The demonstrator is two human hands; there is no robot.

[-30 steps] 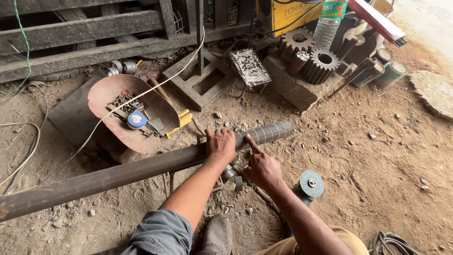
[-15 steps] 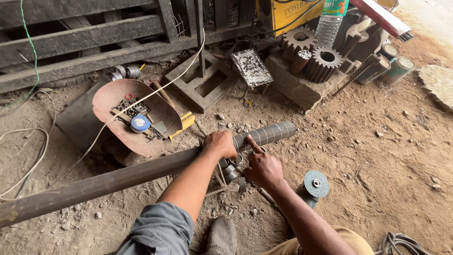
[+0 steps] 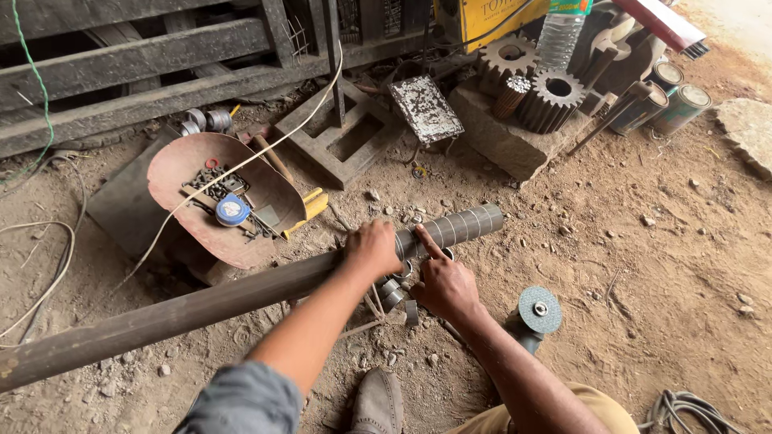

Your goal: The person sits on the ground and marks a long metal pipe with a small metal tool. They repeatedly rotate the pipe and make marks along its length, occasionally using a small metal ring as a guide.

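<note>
Steel pipe (image 3: pixel 201 309) runs from lower left toward frame centre on dirt, its far end scored into bright ring sections (image 3: pixel 458 227). Head view only: left hand (image 3: pixel 372 249) wrapped around pipe at centre, fingers curled shut on it, holding it down. Right hand (image 3: pixel 445 283) just beside, index finger stretched out touching the scored part, other fingers loosely folded, pinching nothing I can tell. Cut rings (image 3: pixel 392 294) lie under the hands. Angle grinder (image 3: pixel 537 313) lies right of the right hand, disc up, untouched. Rusty pan (image 3: pixel 173 173) with tape measure (image 3: pixel 232 210) upper left; gears (image 3: pixel 556 95) on stone block upper right. Step looks like checking or marking the next ring; next move likely needs pipe kept pinned and grinder picked up with the right hand.
</note>
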